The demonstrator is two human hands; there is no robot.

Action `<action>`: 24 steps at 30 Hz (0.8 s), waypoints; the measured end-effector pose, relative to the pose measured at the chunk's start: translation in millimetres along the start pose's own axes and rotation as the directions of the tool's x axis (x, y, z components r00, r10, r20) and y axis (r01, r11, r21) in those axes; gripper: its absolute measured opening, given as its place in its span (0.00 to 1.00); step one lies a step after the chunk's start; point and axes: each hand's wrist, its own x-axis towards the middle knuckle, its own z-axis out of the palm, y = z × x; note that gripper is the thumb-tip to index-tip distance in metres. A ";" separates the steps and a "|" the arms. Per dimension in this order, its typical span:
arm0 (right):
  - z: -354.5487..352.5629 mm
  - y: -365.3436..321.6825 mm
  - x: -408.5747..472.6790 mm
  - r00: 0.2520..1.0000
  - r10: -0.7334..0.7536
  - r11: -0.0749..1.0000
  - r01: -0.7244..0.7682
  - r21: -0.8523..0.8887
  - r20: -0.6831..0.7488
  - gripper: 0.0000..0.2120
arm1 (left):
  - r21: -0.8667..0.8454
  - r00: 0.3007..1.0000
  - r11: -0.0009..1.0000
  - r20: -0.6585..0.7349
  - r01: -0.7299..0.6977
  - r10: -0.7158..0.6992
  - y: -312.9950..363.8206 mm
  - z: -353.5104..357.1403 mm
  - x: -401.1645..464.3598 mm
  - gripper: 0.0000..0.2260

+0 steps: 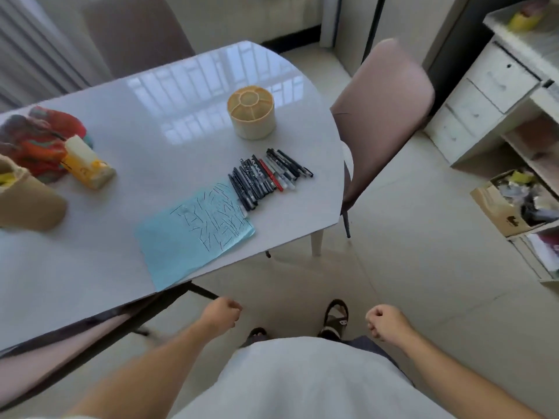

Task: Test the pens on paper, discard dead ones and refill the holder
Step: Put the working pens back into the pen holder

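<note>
At nine o'clock on the glossy white table (127,116) lies a bright patterned cloth (36,137), a yellow-and-white bottle (87,164) on its side against it. The blue paper (193,231), scribbled with ink strokes, lies at the table's near edge. My left hand (222,316) hangs below it at six o'clock, fingers curled in, holding nothing. Just beyond the paper, toward one o'clock, the pens (266,176) lie in a tidy row, and the round beige holder (252,113) stands past them at twelve. My right hand (384,322) hangs at five o'clock, likewise fisted and bare. A pink chair (390,116) stands at two o'clock.
</note>
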 end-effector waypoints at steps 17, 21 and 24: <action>-65.6 -228.1 83.7 0.866 -0.485 0.872 0.490 -0.012 0.120 0.05 | -0.370 0.922 0.901 -0.379 -0.227 0.077 84.9 -31.9 8.9 0.10; -58.7 -276.2 89.6 0.852 -0.512 0.855 0.518 -0.033 0.106 0.05 | -0.377 0.904 0.878 -0.409 -0.295 0.128 101.0 -73.5 34.4 0.11; -56.9 -303.9 95.8 0.849 -0.523 0.849 0.526 -0.044 0.076 0.04 | -0.358 0.886 0.858 -0.415 -0.367 0.206 121.4 -111.4 53.0 0.11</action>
